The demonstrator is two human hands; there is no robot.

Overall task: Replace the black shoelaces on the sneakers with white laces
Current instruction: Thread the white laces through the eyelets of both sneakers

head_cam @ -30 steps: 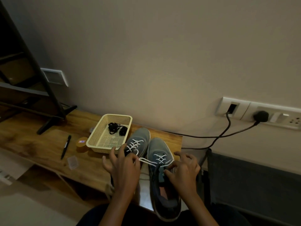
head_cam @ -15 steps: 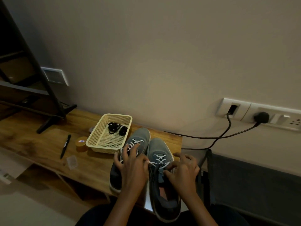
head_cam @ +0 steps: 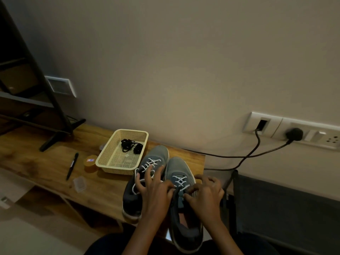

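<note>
Two grey-blue sneakers stand side by side at the right end of the wooden table, toes to the wall. The left sneaker (head_cam: 156, 155) and the right sneaker (head_cam: 176, 166) both carry white laces (head_cam: 181, 180). My left hand (head_cam: 156, 188) lies over the gap between them and pinches the white lace at the right shoe's upper eyelets. My right hand (head_cam: 206, 194) pinches the lace on that shoe's other side, fingers curled. The black laces (head_cam: 130, 144) lie bundled in the cream basket (head_cam: 104, 157).
A black pen (head_cam: 72, 165), a small round orange tin (head_cam: 90, 161) and a clear plastic case (head_cam: 79, 184) lie left of the basket. A black stand leg (head_cam: 55, 138) sits at the back left. Cables (head_cam: 239, 157) run from wall sockets (head_cam: 294, 134). A dark chair (head_cam: 276, 208) stands at the right.
My left hand has moved right, from beside the left sneaker to the right sneaker's lacing, drawing the loose white lace in. My right hand has stayed in place.
</note>
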